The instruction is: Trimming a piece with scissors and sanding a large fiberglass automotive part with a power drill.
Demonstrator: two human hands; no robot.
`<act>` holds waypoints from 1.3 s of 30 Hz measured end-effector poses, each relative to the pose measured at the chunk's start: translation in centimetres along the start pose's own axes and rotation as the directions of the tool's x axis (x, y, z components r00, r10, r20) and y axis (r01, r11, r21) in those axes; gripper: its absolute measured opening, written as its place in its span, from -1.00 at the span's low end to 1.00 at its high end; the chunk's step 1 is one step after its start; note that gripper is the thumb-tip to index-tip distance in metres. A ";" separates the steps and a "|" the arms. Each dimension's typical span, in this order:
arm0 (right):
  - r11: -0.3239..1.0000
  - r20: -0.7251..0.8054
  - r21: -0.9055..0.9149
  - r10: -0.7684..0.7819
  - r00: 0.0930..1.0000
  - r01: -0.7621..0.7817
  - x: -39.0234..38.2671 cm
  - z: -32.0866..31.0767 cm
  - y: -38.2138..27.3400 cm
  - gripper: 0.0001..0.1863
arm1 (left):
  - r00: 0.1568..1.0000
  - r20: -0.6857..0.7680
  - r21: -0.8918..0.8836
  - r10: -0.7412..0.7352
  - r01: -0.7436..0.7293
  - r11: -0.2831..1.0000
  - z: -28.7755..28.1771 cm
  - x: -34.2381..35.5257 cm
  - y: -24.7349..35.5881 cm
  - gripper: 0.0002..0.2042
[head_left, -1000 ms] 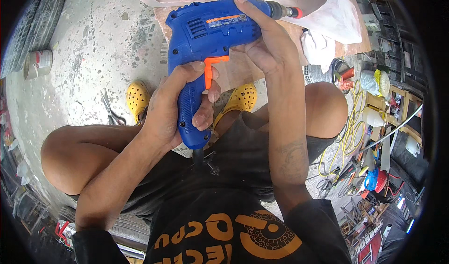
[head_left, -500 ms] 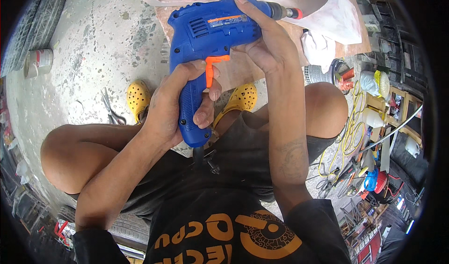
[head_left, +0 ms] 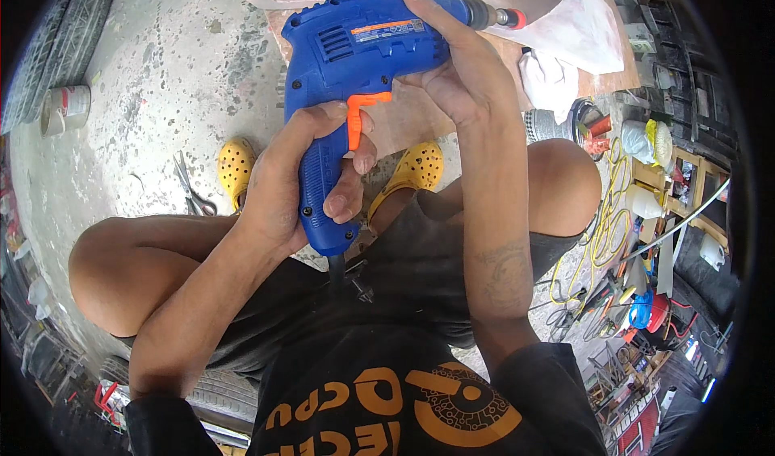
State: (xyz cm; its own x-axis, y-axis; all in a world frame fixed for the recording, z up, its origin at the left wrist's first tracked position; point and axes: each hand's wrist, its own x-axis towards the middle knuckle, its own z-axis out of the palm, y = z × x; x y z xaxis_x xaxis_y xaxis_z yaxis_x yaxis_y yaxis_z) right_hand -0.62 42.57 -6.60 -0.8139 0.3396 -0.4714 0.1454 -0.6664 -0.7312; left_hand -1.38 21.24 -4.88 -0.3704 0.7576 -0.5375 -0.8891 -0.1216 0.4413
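A blue corded power drill [head_left: 363,48] is held up in front of me, its chuck [head_left: 483,14] and red-tipped bit [head_left: 512,19] pointing right. My left hand [head_left: 311,165] is wrapped round the ribbed handle, with fingers by the orange trigger [head_left: 355,117]. Under the front of the drill body my right hand [head_left: 456,72] supports it, thumb laid over the top near the chuck. From the handle's base comes the black cord, with a chuck key [head_left: 361,289] hanging beside it.
Beyond the drill lies a board [head_left: 387,125] with a whitish curved panel [head_left: 597,32] and a white cloth [head_left: 547,80]. Scissors [head_left: 192,188] rest on the concrete floor by my left yellow clog [head_left: 236,167]. A bucket [head_left: 66,109] and tyres [head_left: 60,44] stand left; a yellow cord [head_left: 607,214] and tools clutter the right.
The drill has shifted slightly left and up, tilting a little, with my left hand moving along. Both hands keep their hold.
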 end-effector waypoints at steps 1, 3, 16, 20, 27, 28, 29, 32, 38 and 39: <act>0.998 0.015 0.053 0.045 0.999 -0.046 0.0 0.1 -0.2 -0.67 | 1.000 -0.002 0.002 0.007 -0.007 1.000 0.0 -0.1 0.0 -0.66; 0.998 0.029 0.042 0.046 0.999 -0.047 -0.1 0.0 -0.3 -0.65 | 1.000 -0.003 0.003 0.014 -0.014 1.000 0.0 -0.1 0.0 -0.66; 0.999 0.102 0.022 0.026 0.994 -0.028 -0.5 0.1 -0.5 -0.62 | 1.000 0.013 0.011 0.027 -0.027 1.000 -0.1 -0.5 0.1 -0.65; 0.999 0.053 0.046 0.019 0.998 -0.022 -0.4 0.5 -0.4 -0.63 | 1.000 0.010 0.001 0.017 -0.017 1.000 0.0 -0.4 0.1 -0.65; 1.000 0.009 -0.020 0.003 1.000 -0.002 0.7 -0.7 0.3 -0.57 | 1.000 0.024 -0.004 0.009 -0.009 1.000 -0.1 0.0 0.1 -0.66; 0.996 0.010 -0.085 -0.028 1.000 0.029 0.9 -1.0 0.5 -0.49 | 1.000 0.016 -0.005 0.006 -0.006 1.000 -0.1 0.0 0.1 -0.66; 0.996 0.010 -0.084 -0.028 1.000 0.029 1.1 -1.4 0.6 -0.49 | 1.000 0.008 -0.006 0.002 -0.002 1.000 -0.1 0.1 0.1 -0.66; 0.995 -0.016 -0.096 -0.023 1.000 0.022 1.1 -1.3 0.8 -0.49 | 1.000 -0.003 0.004 0.006 -0.006 1.000 -0.3 0.1 0.0 -0.66; 0.996 -0.012 -0.081 -0.030 0.999 0.029 1.2 -1.1 0.7 -0.49 | 0.998 -0.038 0.024 0.048 -0.047 0.999 -0.1 0.2 -0.3 -0.63; 0.998 -0.029 -0.051 0.036 0.999 -0.037 0.8 -0.3 0.3 -0.56 | 0.998 -0.039 0.024 0.048 -0.047 0.999 -0.1 0.1 -0.3 -0.63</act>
State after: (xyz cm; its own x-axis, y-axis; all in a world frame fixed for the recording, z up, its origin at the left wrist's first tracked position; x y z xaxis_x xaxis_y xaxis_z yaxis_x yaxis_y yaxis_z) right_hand -1.04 42.84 -7.34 -0.7916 0.3348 -0.5112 0.2039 -0.6438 -0.7375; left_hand -1.23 21.31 -5.16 -0.4230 0.7250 -0.5435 -0.8639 -0.1417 0.4833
